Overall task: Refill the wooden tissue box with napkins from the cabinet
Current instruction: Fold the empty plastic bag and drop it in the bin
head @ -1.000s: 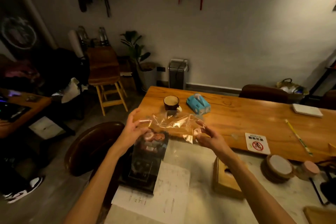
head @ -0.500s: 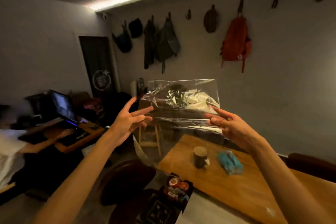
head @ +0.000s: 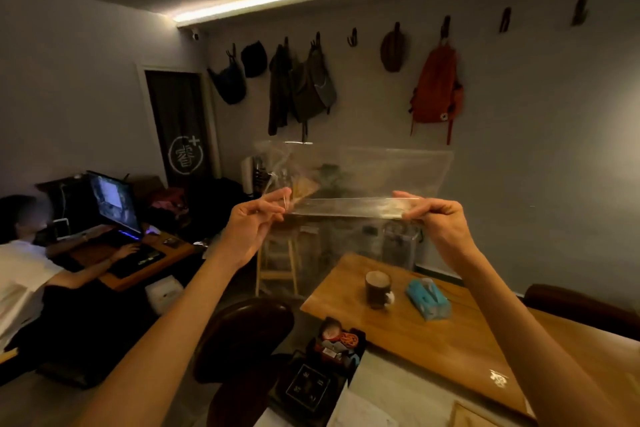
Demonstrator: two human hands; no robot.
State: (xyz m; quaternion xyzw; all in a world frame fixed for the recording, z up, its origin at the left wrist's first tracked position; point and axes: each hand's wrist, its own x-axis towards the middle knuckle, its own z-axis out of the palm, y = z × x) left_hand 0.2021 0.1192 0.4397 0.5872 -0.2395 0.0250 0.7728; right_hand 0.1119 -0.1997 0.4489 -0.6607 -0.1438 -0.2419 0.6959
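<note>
I hold a clear plastic wrapper (head: 363,177) stretched flat at chest height in front of me. My left hand (head: 258,218) pinches its left end and my right hand (head: 436,218) pinches its right end, folding the lower edge into a band. The wrapper looks empty. A corner of the wooden tissue box (head: 465,417) shows at the bottom edge, on the right. No napkins and no cabinet are in view.
Below lies a wooden table (head: 450,340) with a dark mug (head: 377,289) and a blue tissue pack (head: 429,298). A dark tray of small items (head: 337,343) and papers sit nearer. A brown chair (head: 242,333) stands left. A person works at a desk far left.
My view has tilted up from the table to the wall. Both hands have raised the wrapper, pulled it wider and flatter, and closed from loose fingers into pinches on its ends.
</note>
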